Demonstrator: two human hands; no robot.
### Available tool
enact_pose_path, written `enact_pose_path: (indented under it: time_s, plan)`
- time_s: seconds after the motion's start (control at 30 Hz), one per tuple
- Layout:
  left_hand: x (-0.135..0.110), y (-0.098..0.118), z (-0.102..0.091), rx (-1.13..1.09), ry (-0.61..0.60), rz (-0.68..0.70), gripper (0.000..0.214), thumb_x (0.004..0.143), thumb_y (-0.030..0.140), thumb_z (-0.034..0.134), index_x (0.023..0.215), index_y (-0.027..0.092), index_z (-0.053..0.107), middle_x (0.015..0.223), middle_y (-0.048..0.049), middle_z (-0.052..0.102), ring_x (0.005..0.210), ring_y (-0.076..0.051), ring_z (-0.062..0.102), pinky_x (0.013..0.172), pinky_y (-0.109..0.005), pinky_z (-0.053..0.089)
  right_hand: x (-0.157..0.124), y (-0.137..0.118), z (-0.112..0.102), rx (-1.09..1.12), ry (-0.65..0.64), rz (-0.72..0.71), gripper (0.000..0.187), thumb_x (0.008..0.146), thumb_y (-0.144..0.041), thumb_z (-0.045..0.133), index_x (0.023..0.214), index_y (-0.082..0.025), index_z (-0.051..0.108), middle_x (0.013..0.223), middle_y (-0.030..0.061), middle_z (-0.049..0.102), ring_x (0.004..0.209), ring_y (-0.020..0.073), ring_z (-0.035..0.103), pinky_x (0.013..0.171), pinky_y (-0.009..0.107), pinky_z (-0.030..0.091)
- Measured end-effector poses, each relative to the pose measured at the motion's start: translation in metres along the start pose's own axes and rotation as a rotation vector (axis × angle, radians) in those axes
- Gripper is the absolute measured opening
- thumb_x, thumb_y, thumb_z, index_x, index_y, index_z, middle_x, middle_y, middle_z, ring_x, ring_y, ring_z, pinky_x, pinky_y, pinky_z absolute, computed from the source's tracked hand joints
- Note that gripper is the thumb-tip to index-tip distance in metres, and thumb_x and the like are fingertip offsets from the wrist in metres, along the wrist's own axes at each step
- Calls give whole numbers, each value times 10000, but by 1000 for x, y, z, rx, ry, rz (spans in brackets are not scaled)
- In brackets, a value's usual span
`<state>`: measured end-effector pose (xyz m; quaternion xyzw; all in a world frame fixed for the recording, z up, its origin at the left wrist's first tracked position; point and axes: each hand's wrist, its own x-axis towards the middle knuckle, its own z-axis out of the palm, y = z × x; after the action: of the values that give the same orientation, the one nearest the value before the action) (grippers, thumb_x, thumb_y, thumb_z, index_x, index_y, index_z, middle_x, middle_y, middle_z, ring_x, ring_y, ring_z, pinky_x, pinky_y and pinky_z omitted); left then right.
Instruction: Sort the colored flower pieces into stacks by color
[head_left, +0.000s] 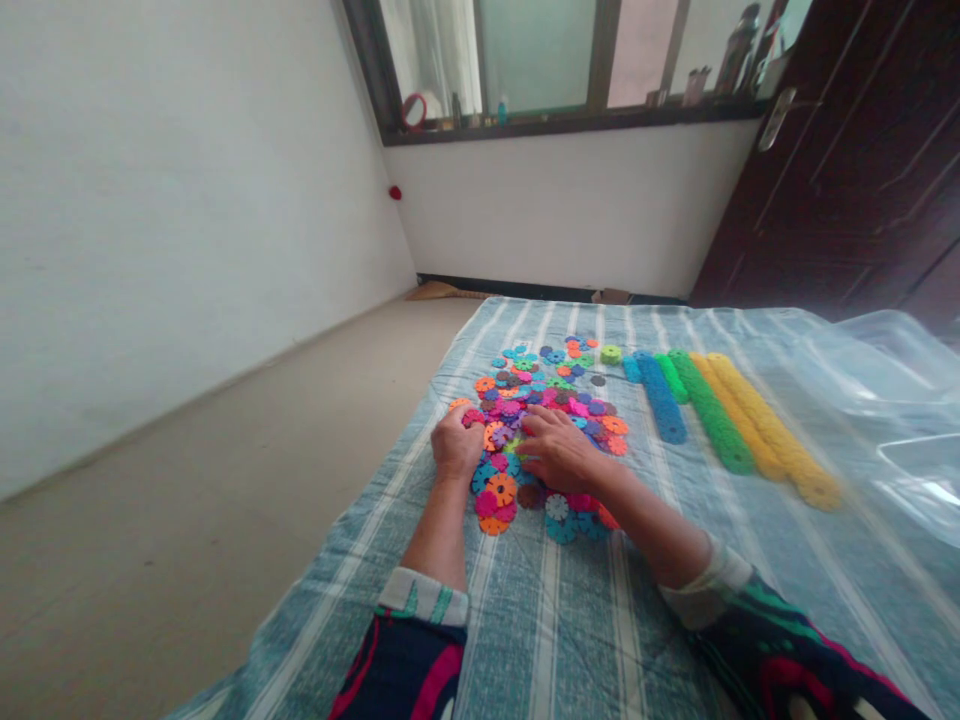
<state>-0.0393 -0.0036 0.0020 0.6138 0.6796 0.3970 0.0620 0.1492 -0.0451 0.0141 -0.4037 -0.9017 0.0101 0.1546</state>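
A heap of small coloured plastic snowflake discs [547,400] lies on a blue striped cloth [570,620]. My left hand [456,445] rests at the heap's left edge, fingers curled into a loose fist; what it holds is hidden. My right hand [559,450] lies on the discs near the middle, fingers bent and pressed onto the pieces. To the right lie long stacked rows of discs: a blue row [660,395], a green row [709,410] and two yellow rows [772,430].
A clear plastic bin [892,400] sits at the cloth's right edge. Bare floor [225,470] runs along the left beside a white wall. A dark wooden door [862,170] stands at the back right, a window sill with small items [570,120] behind.
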Motion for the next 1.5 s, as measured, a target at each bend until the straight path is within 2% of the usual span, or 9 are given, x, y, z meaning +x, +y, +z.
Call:
enact_pose_path:
  time_s: [0.2,0.33,0.47,0.67,0.8,1.0,1.2,1.37,1.5]
  plan:
    - [1,3,-1,-80,1,-11,239,697,212,544,864,202,715,823,-20,727,772,-168,642,734,-242,473,1,-6,0,-7,49,0,297,806,-311,653,1099,-266,661,1191,93,533,1278,286,339,1021,472,311]
    - [2,4,-2,-95,-2,-8,225,694,233,550,841,206,718,811,-20,730,775,-178,649,741,-256,482,3,-7,0,-17,44,-11,173,806,-323,661,941,-221,699,1182,100,550,1271,277,358,1015,453,323]
    - [3,2,-1,-110,-6,15,223,696,249,546,832,205,717,832,-22,733,794,-181,655,755,-258,487,4,-6,-7,1,29,-17,176,769,-354,702,838,-192,701,1200,103,553,1278,283,354,1020,442,328]
    - [4,2,0,-161,-34,34,237,701,325,560,834,206,717,862,-26,734,838,-192,657,802,-271,493,4,-8,-14,-9,6,24,362,731,-403,730,1026,-204,664,1218,109,537,1255,290,367,991,451,366]
    - [4,3,0,-184,-41,31,242,699,319,549,820,196,720,856,-28,734,846,-194,660,813,-273,495,5,-9,-12,-40,-51,69,322,747,-436,704,968,-203,690,1213,108,537,1263,301,359,993,450,370]
    - [4,3,1,-200,-40,5,244,695,316,543,804,194,725,836,-29,736,833,-196,663,816,-285,500,4,-8,-12,-36,-47,109,328,757,-456,683,957,-196,692,1216,117,537,1264,304,362,998,474,354]
    - [4,3,0,-202,-34,10,233,688,306,543,789,199,724,828,-21,738,827,-195,662,810,-285,503,3,-8,-13,10,35,72,278,689,-392,741,862,-177,708,1171,118,577,1229,313,403,995,477,347]
    - [2,7,-2,-254,-48,3,218,683,323,557,760,200,719,764,-6,728,767,-183,659,747,-267,515,2,17,-24,118,222,54,188,728,-344,718,831,-188,692,1074,87,626,1166,251,476,974,397,376]
    - [3,10,-5,-288,-72,23,199,670,320,560,732,206,710,752,3,726,761,-180,658,752,-259,516,-1,63,-37,113,351,246,204,788,-370,664,752,-169,675,988,86,643,984,205,564,873,337,428]
